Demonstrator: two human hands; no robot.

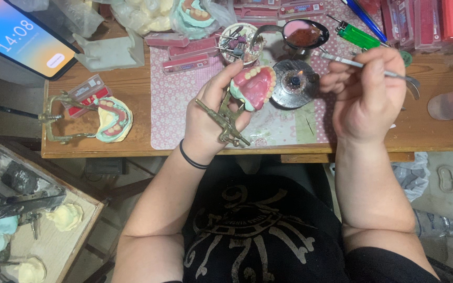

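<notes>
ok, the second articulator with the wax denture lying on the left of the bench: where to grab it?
Grip the brass articulator by its bare metal frame on its left side, coming from above. The pink wax denture fills the right end and probably mars easily; the frame lies flat and exposed.

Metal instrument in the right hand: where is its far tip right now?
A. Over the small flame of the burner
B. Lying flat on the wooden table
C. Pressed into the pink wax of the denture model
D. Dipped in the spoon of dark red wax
A. The right hand holds the thin metal instrument level, its far tip reaching toward the lit burner, clear of the denture model in the left hand.
</notes>
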